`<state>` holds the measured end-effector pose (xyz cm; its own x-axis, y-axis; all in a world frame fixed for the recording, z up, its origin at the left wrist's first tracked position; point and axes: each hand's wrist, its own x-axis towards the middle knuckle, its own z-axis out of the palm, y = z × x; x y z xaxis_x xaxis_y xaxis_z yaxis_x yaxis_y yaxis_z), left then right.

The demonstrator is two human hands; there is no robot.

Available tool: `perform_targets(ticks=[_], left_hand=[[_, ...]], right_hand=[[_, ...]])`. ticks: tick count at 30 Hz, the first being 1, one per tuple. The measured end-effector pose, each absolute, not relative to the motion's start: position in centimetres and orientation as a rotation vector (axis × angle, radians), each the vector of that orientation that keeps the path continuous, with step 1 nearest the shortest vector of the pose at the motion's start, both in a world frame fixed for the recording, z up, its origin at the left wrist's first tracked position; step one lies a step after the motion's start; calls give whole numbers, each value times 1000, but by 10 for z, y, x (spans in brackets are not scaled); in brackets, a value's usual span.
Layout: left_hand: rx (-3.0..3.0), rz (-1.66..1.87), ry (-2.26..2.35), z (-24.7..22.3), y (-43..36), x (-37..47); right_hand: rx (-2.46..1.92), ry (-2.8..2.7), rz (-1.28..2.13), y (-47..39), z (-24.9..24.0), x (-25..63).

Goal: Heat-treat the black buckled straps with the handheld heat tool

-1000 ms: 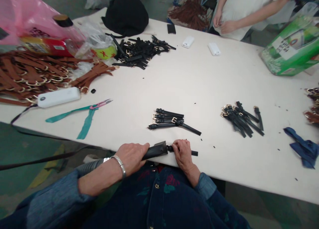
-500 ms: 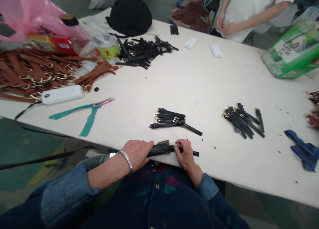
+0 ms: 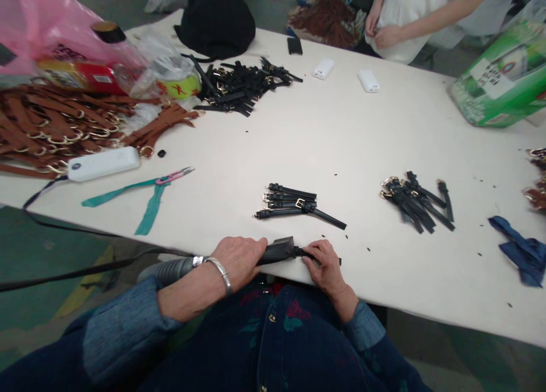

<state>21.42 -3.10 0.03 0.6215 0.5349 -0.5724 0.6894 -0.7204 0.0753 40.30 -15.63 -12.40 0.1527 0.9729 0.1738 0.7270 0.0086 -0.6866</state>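
Observation:
My left hand (image 3: 241,254), with a silver bangle at the wrist, is wrapped round a black hand-held tool (image 3: 279,250) with a wide, flat-ended head; I cannot make out its exact kind. A grey ribbed hose (image 3: 168,271) shows behind that wrist. Between the fingers of my right hand (image 3: 324,261) is a narrow black strap (image 3: 340,261), mostly covered by them. Its near end meets the tool's head at the table's front edge. Just beyond my hands lie several black buckle straps (image 3: 290,197), one across the others. More black buckle straps (image 3: 420,204) lie in a heap to the right.
Pink-handled thread snips (image 3: 173,177) with green cloth strips lie left, near a white power bank (image 3: 104,163) with a cord. Brown straps (image 3: 55,116) and black straps (image 3: 234,87) are piled behind. Blue cloth (image 3: 522,252) and a green bag (image 3: 499,79) are right; another person's hands (image 3: 384,34) are opposite.
My left hand and the tool have shifted slightly right. My right hand's fingers have moved a little right along the strap, covering more of its far end. The view has tilted slightly.

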Motion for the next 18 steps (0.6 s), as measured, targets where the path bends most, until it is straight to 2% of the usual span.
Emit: perform_targets(ticks=[18], left_hand=[[2573, -743, 991, -2, -27, 213]], right_hand=[[-1798, -1564, 495, -156, -129, 403]])
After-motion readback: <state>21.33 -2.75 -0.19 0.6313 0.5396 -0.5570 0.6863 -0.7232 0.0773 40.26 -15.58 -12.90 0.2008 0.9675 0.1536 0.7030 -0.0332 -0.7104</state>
